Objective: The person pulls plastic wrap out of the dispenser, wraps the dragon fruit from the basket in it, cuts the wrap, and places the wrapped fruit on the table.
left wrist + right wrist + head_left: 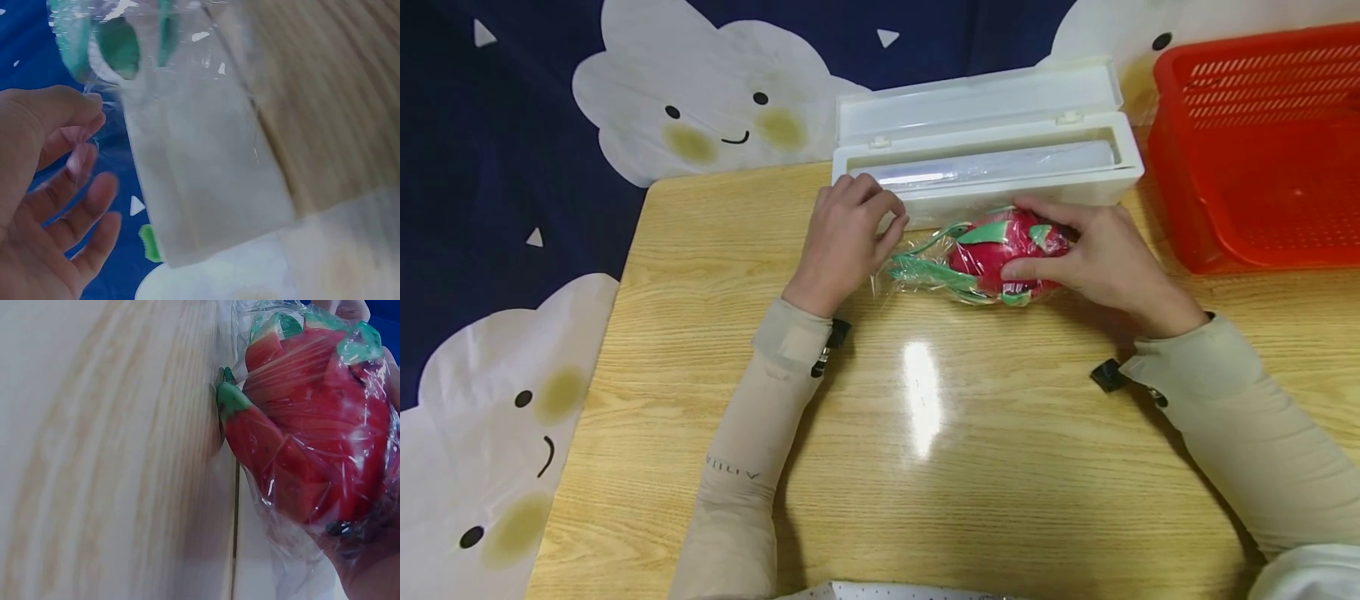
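A red dragon fruit (988,258) with green scales lies on its side, wrapped in clear cling film (206,56). My right hand (1105,254) grips its rounded right end, thumb on the near side and fingers on the far side. In the right wrist view, film stretches in creases over the dragon fruit (312,437). At the leafy end, my left hand (850,237) pinches a loose edge of the film between thumb and forefinger. The left wrist view shows the other fingers of the left hand (56,162) loosely bent.
Behind the fruit stands a white cling film box (1022,198), lid (977,104) raised, with a film roll (992,164) inside. A red plastic basket (1180,192) is at the right. The wooden table (700,333) meets a dark blue cloth with cloud faces.
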{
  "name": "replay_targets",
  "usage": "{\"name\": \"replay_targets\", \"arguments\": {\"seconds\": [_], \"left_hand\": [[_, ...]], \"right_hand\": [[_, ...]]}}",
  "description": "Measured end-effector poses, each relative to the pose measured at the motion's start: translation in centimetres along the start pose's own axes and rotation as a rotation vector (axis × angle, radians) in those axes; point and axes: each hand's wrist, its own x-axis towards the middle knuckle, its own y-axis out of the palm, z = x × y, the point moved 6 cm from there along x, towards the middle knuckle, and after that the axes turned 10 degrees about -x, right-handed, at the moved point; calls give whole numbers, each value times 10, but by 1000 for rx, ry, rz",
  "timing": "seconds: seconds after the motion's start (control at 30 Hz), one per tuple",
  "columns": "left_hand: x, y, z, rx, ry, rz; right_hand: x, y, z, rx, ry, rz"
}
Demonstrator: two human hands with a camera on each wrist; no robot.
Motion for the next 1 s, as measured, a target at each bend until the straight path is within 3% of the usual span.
{"name": "replay_targets", "arguments": {"seconds": [0.17, 0.43, 1.0], "left_hand": [[0, -3, -8, -14, 27, 3], [0, -5, -14, -23, 11, 31], [-4, -8, -46, -91, 121, 37]], "right_hand": [[0, 0, 0, 1, -8, -2], [0, 0, 0, 6, 0, -4], [1, 0, 1, 12, -17, -9]]}}
